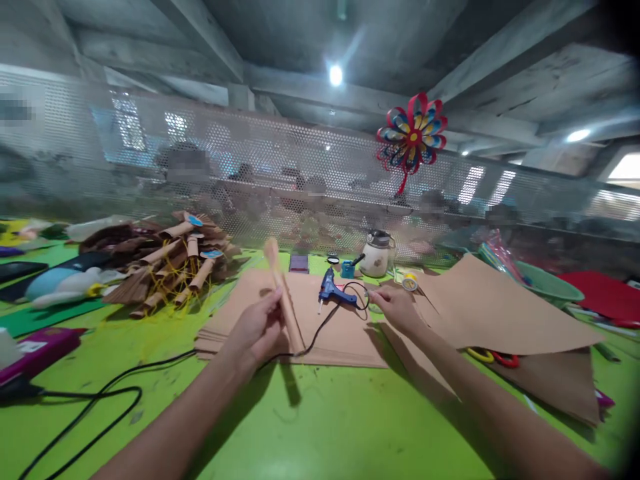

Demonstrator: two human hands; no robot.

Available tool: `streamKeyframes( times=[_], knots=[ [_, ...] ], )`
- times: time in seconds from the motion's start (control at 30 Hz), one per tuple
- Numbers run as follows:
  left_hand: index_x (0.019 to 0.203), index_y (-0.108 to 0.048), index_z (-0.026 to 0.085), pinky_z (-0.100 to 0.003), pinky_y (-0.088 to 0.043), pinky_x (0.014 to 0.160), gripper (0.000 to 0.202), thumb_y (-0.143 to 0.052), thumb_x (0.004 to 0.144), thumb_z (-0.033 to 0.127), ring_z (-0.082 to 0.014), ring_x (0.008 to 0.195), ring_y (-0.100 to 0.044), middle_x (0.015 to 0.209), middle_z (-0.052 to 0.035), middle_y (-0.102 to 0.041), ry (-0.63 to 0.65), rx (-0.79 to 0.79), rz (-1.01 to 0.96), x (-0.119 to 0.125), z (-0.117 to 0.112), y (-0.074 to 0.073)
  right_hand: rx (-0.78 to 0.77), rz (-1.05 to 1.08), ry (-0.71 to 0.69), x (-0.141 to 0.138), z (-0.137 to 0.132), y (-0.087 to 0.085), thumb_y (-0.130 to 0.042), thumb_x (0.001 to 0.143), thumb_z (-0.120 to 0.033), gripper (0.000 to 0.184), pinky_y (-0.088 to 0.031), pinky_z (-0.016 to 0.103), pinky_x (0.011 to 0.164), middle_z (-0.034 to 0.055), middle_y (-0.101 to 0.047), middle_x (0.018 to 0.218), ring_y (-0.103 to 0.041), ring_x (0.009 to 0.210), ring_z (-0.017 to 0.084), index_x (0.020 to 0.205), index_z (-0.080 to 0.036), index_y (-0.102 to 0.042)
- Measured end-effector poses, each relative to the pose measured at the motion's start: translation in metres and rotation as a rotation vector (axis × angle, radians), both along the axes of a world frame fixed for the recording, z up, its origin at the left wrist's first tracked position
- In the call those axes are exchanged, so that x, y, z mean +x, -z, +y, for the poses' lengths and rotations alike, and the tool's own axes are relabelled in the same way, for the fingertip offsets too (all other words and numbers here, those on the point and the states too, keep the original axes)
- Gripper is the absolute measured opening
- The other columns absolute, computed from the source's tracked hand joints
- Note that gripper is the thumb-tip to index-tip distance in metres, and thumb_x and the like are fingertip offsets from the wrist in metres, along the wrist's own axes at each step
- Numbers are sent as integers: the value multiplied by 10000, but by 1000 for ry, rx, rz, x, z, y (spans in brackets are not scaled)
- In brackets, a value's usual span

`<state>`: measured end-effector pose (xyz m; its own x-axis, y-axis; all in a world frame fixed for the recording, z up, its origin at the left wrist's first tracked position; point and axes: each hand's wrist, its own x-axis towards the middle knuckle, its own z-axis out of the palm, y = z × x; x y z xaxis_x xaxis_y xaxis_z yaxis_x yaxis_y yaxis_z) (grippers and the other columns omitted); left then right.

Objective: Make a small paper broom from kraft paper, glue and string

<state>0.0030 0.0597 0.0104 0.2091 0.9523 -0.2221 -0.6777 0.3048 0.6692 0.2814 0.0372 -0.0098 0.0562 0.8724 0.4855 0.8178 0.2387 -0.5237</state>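
Note:
My left hand (257, 327) is closed around a slim rolled brown paper tube (284, 297), which stands tilted above a stack of brown paper sheets (250, 313). My right hand (395, 308) has its fingers pinched together at the right of the stack; anything between the fingertips is too small to make out. Just left of those fingertips, a blue glue gun (334, 290) rests on the paper with its nozzle pointing down and left. Its black cable (320, 328) loops near my right fingers and runs across the sheets.
Finished-looking paper rolls with yellow string (175, 267) are heaped at left. A kettle-like jug (377, 255), blue bottle (348, 269) and tape roll (410, 283) stand behind. Large brown sheets (500, 307) cover scissors (505, 360) at right. A perforated screen (280, 173) borders the table.

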Motion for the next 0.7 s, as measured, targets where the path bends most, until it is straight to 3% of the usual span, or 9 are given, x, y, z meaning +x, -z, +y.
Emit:
streamKeyframes(
  times=[0.17, 0.23, 0.47, 0.57, 0.7],
  knots=[
    [750, -659, 88, -190, -499, 487, 114, -587, 838, 76, -102, 496, -556, 610, -29, -603, 108, 2, 90, 12, -10, 12, -35, -234, -100, -18, 38, 4, -543, 859, -243, 192, -410, 328, 879, 121, -694, 1020, -588, 969, 237, 923, -148, -697],
    [760, -669, 95, -206, -493, 493, 78, -622, 821, 107, -108, 494, -546, 609, -27, -598, 144, 4, 104, 13, -13, 14, -59, -310, -110, -29, 52, 12, -588, 815, -213, 235, -383, 352, 933, 153, -656, 1117, -547, 1059, 267, 1016, -128, -672],
    [803, -680, 105, -231, -480, 553, 167, -751, 712, 225, -116, 547, -540, 662, -28, -596, 231, 50, 119, 4, -14, 21, -107, -387, -38, -61, 82, 41, -577, 712, -79, 250, -345, 419, 955, 195, -628, 1026, -498, 1026, 312, 952, -88, -646],
    [789, -678, 106, -228, -471, 566, 186, -766, 695, 240, -113, 561, -532, 652, -19, -577, 253, 80, 130, 5, -14, 23, -103, -319, -4, -62, 83, 37, -560, 713, -79, 303, -345, 430, 967, 181, -620, 1059, -484, 1053, 311, 1004, -105, -638],
    [775, -653, 127, -224, -446, 563, 189, -760, 712, 270, -103, 548, -505, 627, 4, -545, 284, 108, 155, 5, -14, 28, -123, -132, 34, -42, 61, 12, -571, 754, -182, 306, -423, 426, 897, 143, -646, 1036, -560, 974, 286, 1047, -128, -637]
  ],
)
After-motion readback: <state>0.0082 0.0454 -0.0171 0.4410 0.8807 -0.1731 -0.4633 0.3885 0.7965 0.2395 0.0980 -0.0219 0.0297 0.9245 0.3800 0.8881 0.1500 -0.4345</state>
